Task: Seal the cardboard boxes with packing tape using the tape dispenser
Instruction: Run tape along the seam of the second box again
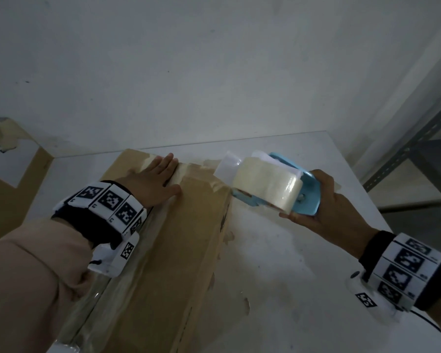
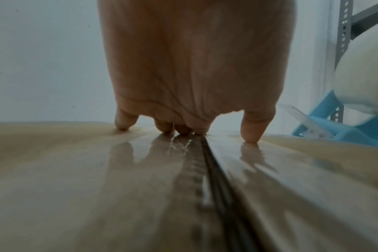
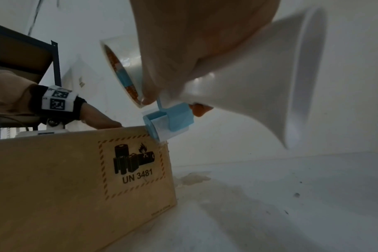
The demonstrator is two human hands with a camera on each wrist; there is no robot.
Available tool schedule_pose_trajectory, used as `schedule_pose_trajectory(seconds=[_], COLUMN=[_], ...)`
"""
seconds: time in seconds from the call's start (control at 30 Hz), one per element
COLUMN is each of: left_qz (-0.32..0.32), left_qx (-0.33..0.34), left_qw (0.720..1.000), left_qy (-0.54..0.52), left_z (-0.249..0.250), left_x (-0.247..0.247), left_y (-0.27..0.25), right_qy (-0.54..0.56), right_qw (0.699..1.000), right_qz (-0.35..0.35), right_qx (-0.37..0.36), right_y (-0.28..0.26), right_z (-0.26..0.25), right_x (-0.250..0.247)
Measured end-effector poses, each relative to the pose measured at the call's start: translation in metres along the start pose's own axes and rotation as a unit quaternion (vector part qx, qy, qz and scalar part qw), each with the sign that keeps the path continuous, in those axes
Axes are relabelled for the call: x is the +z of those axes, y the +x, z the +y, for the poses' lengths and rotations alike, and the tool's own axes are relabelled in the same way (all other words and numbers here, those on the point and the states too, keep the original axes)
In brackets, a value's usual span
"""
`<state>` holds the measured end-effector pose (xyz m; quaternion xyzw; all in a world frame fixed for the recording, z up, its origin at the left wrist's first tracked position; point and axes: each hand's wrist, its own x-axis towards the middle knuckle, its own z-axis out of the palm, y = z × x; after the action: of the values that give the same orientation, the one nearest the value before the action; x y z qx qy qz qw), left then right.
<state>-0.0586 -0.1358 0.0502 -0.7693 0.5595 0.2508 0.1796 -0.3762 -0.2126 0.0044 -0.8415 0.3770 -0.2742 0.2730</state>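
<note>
A long brown cardboard box [image 1: 178,250] lies on the white table [image 1: 290,263], with glossy clear tape along its top seam [image 2: 205,162]. My left hand [image 1: 153,182] lies flat on the far end of the box top, fingers straight and pressing on the tape [image 2: 183,131]. My right hand [image 1: 326,207] grips the blue tape dispenser [image 1: 303,197], which carries a thick roll of clear tape [image 1: 267,184]. The dispenser's front end [image 3: 162,126] touches the box's far top corner [image 3: 160,141]. The box side shows a battery hazard label marked UN 3481 [image 3: 134,163].
A white wall stands right behind the table. Another cardboard box [image 1: 8,174] sits at the far left. Grey metal shelving [image 1: 418,154] stands to the right. Old tape scraps [image 1: 245,304] stick to the tabletop beside the box.
</note>
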Motion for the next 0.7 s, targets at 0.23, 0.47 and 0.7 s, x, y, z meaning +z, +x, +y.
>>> schedule_pose_trajectory(seconds=[0.23, 0.47, 0.7], left_qz=[-0.003, -0.005, 0.0], left_qx=[0.003, 0.004, 0.0], left_qw=[1.0, 1.0, 1.0], left_qy=[0.004, 0.007, 0.009], left_z=[0.0, 0.0, -0.001], left_x=[0.0, 0.0, 0.001], left_y=[-0.001, 0.0, 0.0], right_qy=[0.097, 0.145, 0.144], right_qw=[0.994, 0.987, 0.987], right_qz=[0.038, 0.053, 0.055], right_qx=[0.043, 0.042, 0.048], right_y=[-0.007, -0.007, -0.01], right_z=[0.008, 0.016, 0.02], right_x=[0.016, 0.025, 0.027])
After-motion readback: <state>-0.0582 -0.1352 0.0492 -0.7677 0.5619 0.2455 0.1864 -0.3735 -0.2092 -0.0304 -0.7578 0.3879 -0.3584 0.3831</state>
